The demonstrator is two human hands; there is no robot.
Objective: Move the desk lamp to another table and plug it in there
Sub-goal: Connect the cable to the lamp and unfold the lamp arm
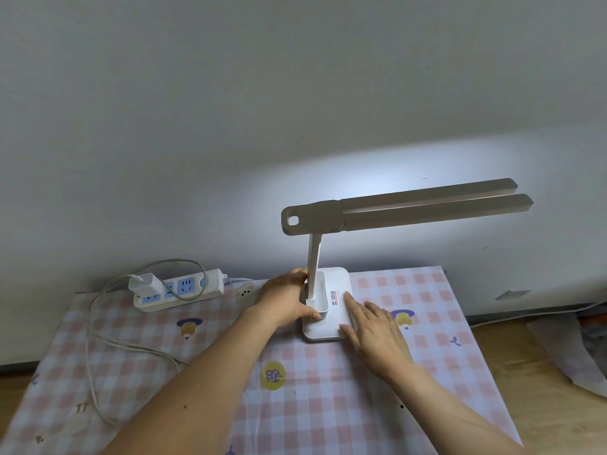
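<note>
Head view, single frame. The desk lamp (314, 257) stands upright on the table (427, 323), which is covered in a pink check cloth, close to the back edge by the wall (230, 126). Its white base (338, 280) sits flat on the cloth. The two-bar head (427, 208) reaches out to the right, and there is a bright patch on the wall behind it.

My left hand (284, 300) is at the left side of the base and grips it. The thumb is on the near wall of the small tray, and the fingers curl round behind the foot of the stem.

My right hand (374, 330) lies just right of the stem with its fingers straight and slightly spread. The index tip touches the top of the base beside the printed label, and the thumb tip is at the near right corner. It is not closed on anything.

Well to the left of the lamp, a power strip (184, 290) lies by the back edge with a white charger (144, 282) plugged in. A pale cable (95, 339) loops from the charger down the left of the cloth and runs behind my left forearm. I cannot tell where it ends.
</note>
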